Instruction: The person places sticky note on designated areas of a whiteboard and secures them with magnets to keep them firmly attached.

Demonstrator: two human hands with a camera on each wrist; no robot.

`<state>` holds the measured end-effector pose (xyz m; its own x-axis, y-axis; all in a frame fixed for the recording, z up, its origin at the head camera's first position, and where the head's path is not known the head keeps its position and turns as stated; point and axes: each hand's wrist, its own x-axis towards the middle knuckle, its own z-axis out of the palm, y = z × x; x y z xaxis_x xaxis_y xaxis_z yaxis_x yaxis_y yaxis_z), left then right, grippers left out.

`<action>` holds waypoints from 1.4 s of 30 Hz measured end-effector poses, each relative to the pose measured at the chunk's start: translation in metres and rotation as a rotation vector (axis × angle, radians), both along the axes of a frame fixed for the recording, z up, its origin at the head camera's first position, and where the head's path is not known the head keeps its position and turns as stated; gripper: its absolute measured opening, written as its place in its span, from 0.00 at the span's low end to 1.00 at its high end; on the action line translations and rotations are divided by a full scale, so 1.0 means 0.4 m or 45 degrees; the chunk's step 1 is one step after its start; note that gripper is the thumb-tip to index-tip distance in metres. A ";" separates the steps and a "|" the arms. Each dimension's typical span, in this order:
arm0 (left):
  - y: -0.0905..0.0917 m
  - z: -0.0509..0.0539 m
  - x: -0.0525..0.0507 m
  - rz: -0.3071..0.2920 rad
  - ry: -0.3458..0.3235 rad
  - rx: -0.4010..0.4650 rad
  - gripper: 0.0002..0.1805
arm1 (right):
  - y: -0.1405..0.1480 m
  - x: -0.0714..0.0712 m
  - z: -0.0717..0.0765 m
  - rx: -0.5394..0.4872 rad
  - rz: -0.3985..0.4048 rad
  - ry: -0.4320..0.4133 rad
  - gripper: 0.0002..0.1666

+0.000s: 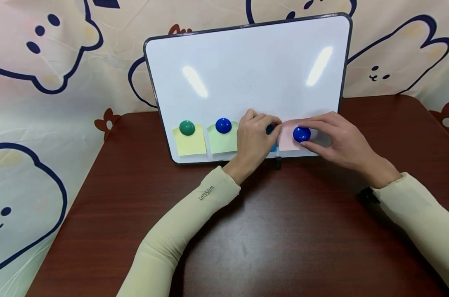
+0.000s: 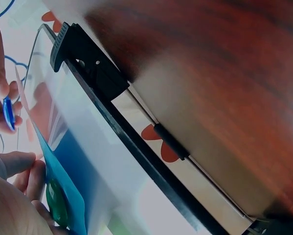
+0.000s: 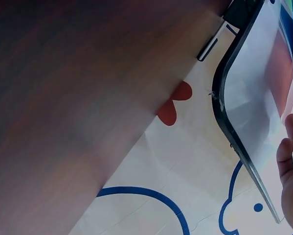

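Thumb and index finger of my left hand (image 1: 254, 136) pinch the upper left corner of a pink sticky note (image 1: 287, 140) at the bottom of a whiteboard (image 1: 250, 78). My right hand (image 1: 341, 142) holds a round blue magnet (image 1: 301, 134) by its rim, in front of the note's right side. In the left wrist view that magnet (image 2: 9, 113) looks apart from the pink paper. Behind my left hand is a blue sticky note (image 1: 274, 147), mostly hidden in the head view; a green magnet (image 2: 56, 203) sits on it in the left wrist view.
Left on the board are a yellow note (image 1: 191, 144) under a green magnet (image 1: 187, 128) and a light green note (image 1: 224, 142) under a blue magnet (image 1: 223, 125). The board stands on a dark brown table (image 1: 269, 231), before a cartoon-print cloth (image 1: 113, 24). Black feet (image 1: 278, 163) support it.
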<state>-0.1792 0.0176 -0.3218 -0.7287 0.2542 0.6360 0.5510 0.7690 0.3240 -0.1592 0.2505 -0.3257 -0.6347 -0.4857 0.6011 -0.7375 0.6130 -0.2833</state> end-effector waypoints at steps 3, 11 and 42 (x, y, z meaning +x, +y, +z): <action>0.000 -0.002 -0.001 -0.002 0.005 -0.002 0.09 | -0.007 -0.006 -0.001 0.013 0.010 0.023 0.39; -0.001 -0.003 -0.002 -0.015 0.022 0.007 0.09 | -0.016 -0.016 -0.003 0.020 0.004 0.091 0.37; 0.000 -0.005 -0.003 -0.002 0.039 -0.006 0.09 | -0.049 -0.041 0.006 0.054 -0.128 0.094 0.31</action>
